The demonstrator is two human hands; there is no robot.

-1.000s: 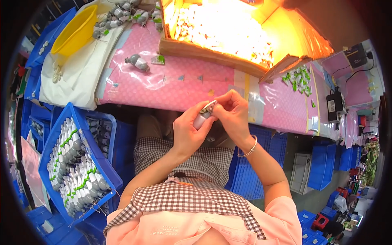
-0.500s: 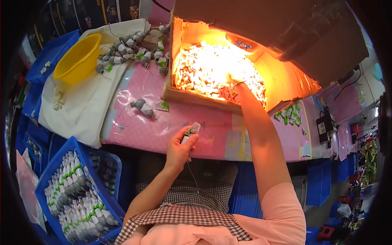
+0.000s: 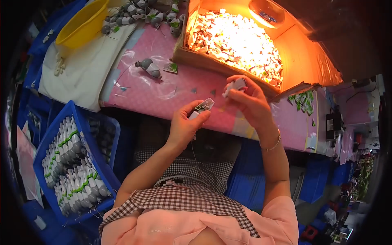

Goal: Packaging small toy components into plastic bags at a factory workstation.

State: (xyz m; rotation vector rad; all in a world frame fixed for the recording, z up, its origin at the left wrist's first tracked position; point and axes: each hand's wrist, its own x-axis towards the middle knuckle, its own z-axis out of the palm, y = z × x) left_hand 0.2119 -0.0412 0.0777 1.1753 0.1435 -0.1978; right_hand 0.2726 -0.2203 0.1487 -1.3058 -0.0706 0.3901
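Near the table's front edge my left hand (image 3: 182, 125) is closed on a small white plastic housing (image 3: 208, 103). Its open side shows a small circuit board, and a thin wire hangs below the hand. My right hand (image 3: 256, 107), just in front of the cardboard box (image 3: 220, 65), pinches one or more small pale plastic pieces (image 3: 235, 86) whose kind I cannot make out. Strong orange light fills the box, which holds a heap of small white pieces (image 3: 239, 43). A grey-and-white bulb-shaped unit (image 3: 150, 68) lies on the pink table cover beside a green-and-white card (image 3: 171, 67).
More bulb-shaped units (image 3: 130, 14) are piled at the back left, near a yellow basin (image 3: 83, 25) on white cloth. A tilted blue crate (image 3: 38, 157) at lower left holds rows of such units. Green-and-white cards (image 3: 302, 102) lie right of the box.
My right hand has come out of the box toward me, now holding small pale pieces. My left hand keeps its hold on the housing. The whole view has shifted.
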